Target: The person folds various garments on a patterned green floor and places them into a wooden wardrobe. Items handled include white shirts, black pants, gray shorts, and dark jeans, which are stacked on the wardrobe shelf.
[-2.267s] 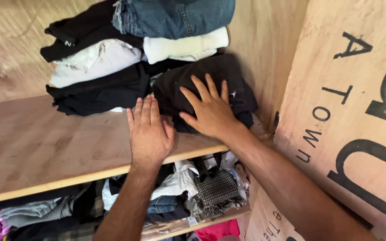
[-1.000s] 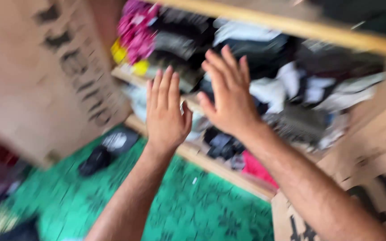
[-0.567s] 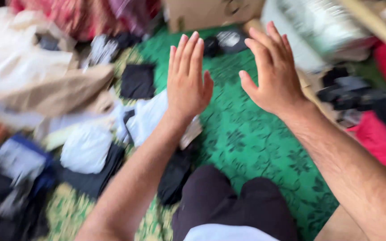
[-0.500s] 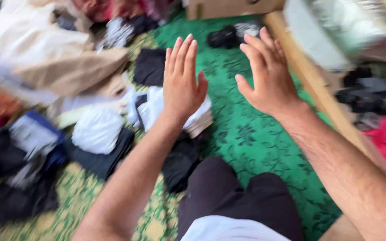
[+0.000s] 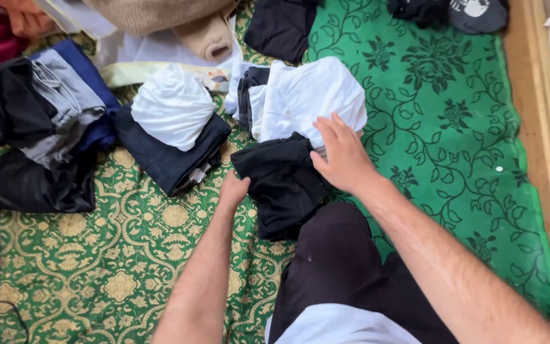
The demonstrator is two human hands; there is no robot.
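While both hands close on the folded black cloth garment (image 5: pixel 281 181) on green patterned carpet (image 5: pixel 428 114) | left hand (image 5: pixel 233 189) tucked under edge, grip unclear | right hand (image 5: pixel 345 156) flat, fingers spread, on top beside white folded bundle (image 5: pixel 310 95) | lift evenly, keep fold.

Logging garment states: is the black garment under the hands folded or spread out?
Folded: the black garment is a compact bundle between left hand and right hand.

Around me on the green patterned rug (image 5: pixel 453 146) lie a white bundle (image 5: pixel 172 108), grey trousers (image 5: pixel 65 108) and a beige garment (image 5: pixel 179 16).
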